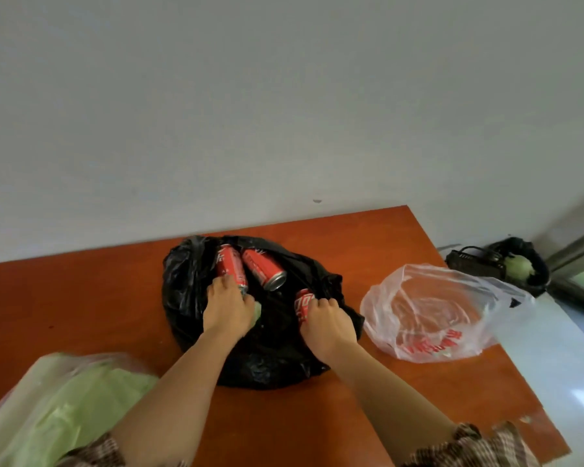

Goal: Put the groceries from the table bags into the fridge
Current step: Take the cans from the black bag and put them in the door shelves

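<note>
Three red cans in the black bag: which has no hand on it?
The middle can, silver end showing. The left hand touches the left can; the right hand grips the right can.

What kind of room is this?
Likely a plain room at home: a reddish-brown wooden table against a bare white wall, and a black plastic bag holding red drink cans.
</note>
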{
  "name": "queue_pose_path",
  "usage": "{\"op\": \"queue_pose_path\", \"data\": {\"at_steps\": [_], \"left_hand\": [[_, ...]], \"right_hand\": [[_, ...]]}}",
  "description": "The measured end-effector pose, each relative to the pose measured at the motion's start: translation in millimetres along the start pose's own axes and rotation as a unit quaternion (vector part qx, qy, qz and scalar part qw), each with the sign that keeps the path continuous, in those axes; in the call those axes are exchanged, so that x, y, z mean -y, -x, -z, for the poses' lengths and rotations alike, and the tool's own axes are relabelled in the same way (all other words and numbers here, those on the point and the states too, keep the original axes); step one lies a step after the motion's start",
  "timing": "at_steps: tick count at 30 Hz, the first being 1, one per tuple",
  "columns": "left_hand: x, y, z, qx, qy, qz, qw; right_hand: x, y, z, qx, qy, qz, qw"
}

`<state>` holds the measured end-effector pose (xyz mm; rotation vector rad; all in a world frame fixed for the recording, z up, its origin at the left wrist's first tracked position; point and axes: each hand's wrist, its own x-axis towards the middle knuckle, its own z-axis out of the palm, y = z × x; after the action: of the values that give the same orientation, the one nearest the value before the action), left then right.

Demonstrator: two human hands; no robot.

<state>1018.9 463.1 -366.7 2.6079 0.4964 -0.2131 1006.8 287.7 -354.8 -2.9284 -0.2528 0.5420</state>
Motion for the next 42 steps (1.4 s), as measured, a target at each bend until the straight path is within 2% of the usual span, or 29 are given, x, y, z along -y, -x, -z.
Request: {"op": "queue_pose_path", "data": {"at_steps": [5,13,19,24,31,36,42], "left_hand": [[6,-39,-2,0.038,0.017,0.031,0.999],[14,-76,-4,0.056,0.103,0.141,0.983],[9,-74,-4,0.054,0.176,0.176,0.967],[11,-64,3,0.062,0.222,0.179,0.956],[3,-32,22,0.068,0.403,0.21,0.888],[-41,0,40,0.062,0.5,0.165,0.848],[-133,78,49,0.133,0.575,0.084,0.803]], "right_hand": [[8,-16,-14,-0.006,0.016,-0.052,0.998],[16,-36,-24,-0.018,-0.004,-0.127,0.992],[16,-42,-27,-0.003,-0.048,-0.157,0.986],[14,-33,-17,-0.025,-0.165,-0.153,0.974],[10,6,21,-0.116,-0.395,-0.124,0.903],[-16,48,67,-0.172,-0.518,-0.101,0.832],[-75,143,99,-0.221,-0.635,-0.109,0.732]]}}
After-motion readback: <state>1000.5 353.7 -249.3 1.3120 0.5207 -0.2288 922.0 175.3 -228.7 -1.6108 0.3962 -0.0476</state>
